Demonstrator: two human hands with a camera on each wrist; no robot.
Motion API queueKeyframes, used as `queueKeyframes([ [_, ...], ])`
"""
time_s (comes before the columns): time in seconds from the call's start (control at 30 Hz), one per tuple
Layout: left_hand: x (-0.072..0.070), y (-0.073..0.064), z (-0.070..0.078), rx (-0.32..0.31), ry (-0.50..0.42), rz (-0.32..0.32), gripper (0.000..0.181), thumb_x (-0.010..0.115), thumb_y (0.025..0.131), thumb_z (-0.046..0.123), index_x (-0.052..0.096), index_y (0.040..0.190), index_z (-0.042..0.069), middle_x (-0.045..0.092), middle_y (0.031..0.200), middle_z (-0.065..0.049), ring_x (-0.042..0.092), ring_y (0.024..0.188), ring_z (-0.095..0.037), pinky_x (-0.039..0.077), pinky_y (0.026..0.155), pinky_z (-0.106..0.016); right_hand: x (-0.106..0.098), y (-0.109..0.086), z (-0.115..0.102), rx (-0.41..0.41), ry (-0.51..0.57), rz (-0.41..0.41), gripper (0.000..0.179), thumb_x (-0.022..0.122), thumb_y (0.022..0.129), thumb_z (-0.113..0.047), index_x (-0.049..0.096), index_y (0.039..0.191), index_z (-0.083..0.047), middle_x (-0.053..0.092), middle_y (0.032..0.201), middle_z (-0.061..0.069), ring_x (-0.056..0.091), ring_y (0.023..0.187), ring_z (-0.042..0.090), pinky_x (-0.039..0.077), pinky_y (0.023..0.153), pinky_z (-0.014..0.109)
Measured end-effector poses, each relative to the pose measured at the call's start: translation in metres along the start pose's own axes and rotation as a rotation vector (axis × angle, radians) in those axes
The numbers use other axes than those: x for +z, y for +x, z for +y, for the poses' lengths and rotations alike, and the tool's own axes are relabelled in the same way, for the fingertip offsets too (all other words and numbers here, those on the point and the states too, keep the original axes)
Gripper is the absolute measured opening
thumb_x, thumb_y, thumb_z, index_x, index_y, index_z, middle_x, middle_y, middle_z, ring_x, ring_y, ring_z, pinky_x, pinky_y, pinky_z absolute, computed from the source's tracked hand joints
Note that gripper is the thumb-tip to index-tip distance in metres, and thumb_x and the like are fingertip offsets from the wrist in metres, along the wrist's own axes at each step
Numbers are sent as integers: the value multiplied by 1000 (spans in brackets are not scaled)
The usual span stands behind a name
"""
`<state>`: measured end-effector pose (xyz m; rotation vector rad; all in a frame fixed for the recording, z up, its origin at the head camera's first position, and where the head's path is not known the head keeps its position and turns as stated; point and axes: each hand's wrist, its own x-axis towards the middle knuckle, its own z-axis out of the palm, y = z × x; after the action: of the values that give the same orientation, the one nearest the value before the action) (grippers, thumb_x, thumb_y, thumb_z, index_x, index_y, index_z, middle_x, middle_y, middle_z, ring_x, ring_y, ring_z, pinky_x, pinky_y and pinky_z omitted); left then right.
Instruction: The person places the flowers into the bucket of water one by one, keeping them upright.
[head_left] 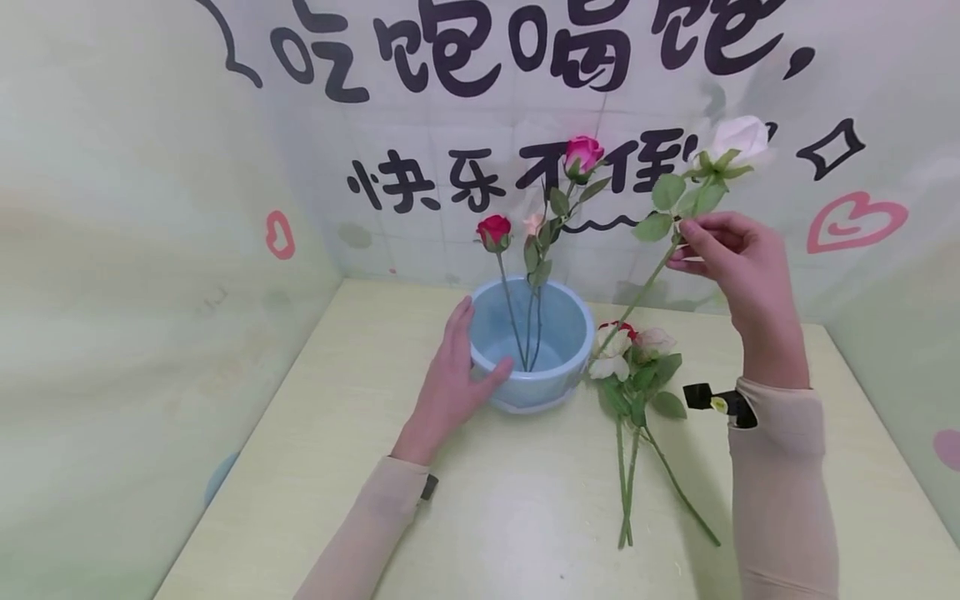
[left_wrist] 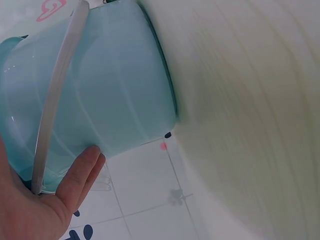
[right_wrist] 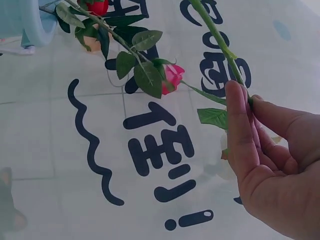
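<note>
A light blue bucket (head_left: 542,392) stands on the table, and my left hand (head_left: 455,379) rests against its left side. In the left wrist view its straight fingers touch the outer wall of the bucket (left_wrist: 115,80), close to a pale handle (left_wrist: 55,95). My right hand (head_left: 738,258) pinches the green stem of a white rose (head_left: 738,140) between thumb and fingers, raised right of the bucket; its stem slants down left. Inside the bucket lean a red rose (head_left: 494,232), a pink rose (head_left: 583,156) and a pale peach flower (head_left: 533,223).
Several more flowers (head_left: 637,375) lie right of the bucket, their stems pointing toward the table's front. Behind the table (head_left: 510,517) hangs a white backdrop (head_left: 420,242) with black lettering. Pale side walls (head_left: 150,292) border it.
</note>
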<state>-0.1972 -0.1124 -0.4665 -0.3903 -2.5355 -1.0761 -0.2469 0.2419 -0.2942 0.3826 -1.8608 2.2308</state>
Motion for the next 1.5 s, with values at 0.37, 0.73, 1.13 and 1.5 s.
queueKeyframes([
  [0.37, 1, 0, 1, 21, -8, 7, 102, 55, 96, 74, 16, 170, 15, 7, 176, 12, 38, 152, -28, 51, 108, -53, 17, 22, -1, -60, 145, 97, 24, 81, 91, -4, 72, 108, 10, 76, 95, 15, 75, 74, 23, 64, 74, 36],
  [0.73, -1, 1, 2, 20, -2, 10, 103, 53, 95, 75, 18, 170, 13, 8, 176, 12, 39, 152, -28, 51, 108, -53, 34, 29, 37, 49, -142, -30, 21, 76, 98, -9, 70, 112, 5, 76, 94, 9, 76, 79, 18, 64, 77, 32],
  [1.13, -3, -1, 2, 6, -6, 8, 103, 54, 95, 75, 18, 170, 14, 9, 176, 10, 40, 151, -29, 51, 107, -54, 51, 24, 66, 222, -462, -343, 26, 74, 100, -11, 68, 115, 11, 77, 100, 21, 78, 83, 23, 64, 79, 34],
  [1.5, -2, -1, 2, 14, -12, 11, 103, 54, 95, 75, 19, 169, 13, 9, 176, 11, 41, 150, -30, 51, 107, -54, 53, 25, 80, 269, -479, -404, 32, 71, 102, -12, 65, 122, 13, 74, 108, 29, 78, 87, 23, 64, 81, 36],
])
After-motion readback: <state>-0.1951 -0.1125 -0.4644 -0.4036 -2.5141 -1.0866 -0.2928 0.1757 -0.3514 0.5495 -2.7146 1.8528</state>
